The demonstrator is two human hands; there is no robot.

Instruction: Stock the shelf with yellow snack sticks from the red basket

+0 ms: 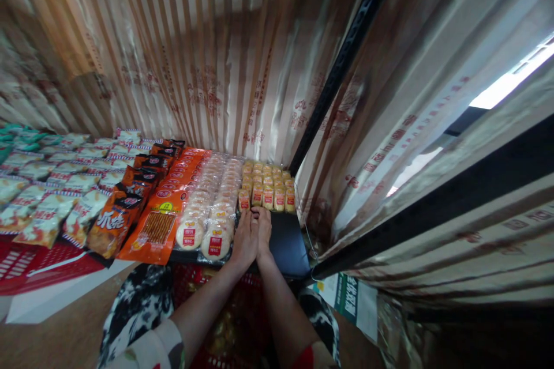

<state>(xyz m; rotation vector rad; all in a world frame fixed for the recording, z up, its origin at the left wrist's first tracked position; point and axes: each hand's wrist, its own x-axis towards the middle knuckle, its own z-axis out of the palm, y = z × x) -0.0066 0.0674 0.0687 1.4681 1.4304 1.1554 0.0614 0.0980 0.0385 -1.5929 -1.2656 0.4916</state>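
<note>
Hands: While the two forearms (pixel 208 298) are pointing forward over the shelf edge, the left hand (pixel 244 237) and right hand (pixel 263 233) are lying side by side, touching, with their fingers close together; whether either is gripping a pack, I cannot tell.
Small yellow packs: These packs (pixel 268 197) with red labels are standing in rows at the right end of the goods, and the fingertips are meeting the near row towards its left side.
Black shelf: Its bare surface (pixel 288 245) is showing in front of the yellow packs, just right of the right hand.
Round crackers: Clear-wrapped pale crackers (pixel 215 244) are leaning in two long rows just beside the left hand.
Orange bags: A row of stick-snack bags (pixel 159 228) is lying overlapped left of the crackers.
Black-and-orange bags: These bags (pixel 113 222) are coming next, further left.
White packs: Many white packs (pixel 49 210) are filling the left side, with green packs (pixel 21 139) showing at the far left edge.
Below: A red basket (pixel 216 362) is sitting between the patterned trouser legs (pixel 137 305), its golden contents looking too blurred to identify.
Behind: A striped curtain (pixel 203 57) is hanging, and a black post (pixel 346 55) is rising at the shelf's far right corner.
</note>
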